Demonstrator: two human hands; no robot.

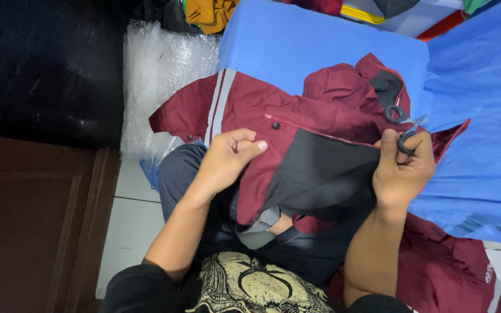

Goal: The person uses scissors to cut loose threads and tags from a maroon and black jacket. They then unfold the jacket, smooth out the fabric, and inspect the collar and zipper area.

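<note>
A maroon jacket [288, 110] with a dark grey panel, a zip and pale stripes lies across my lap. My left hand [227, 159] pinches the maroon cloth near a snap button, just left of the grey panel. My right hand [402, 168] grips the jacket's right edge and also holds small black-handled scissors [402, 123], their loops showing above my fingers. The blades are hidden behind the hand and cloth.
Blue fabric [482, 116] is piled to the right and behind the jacket. A clear plastic bag [158, 75] stands at the upper left beside a dark cabinet [36, 191]. More maroon cloth [453, 266] lies at the lower right. White floor tiles [131, 226] show on the left.
</note>
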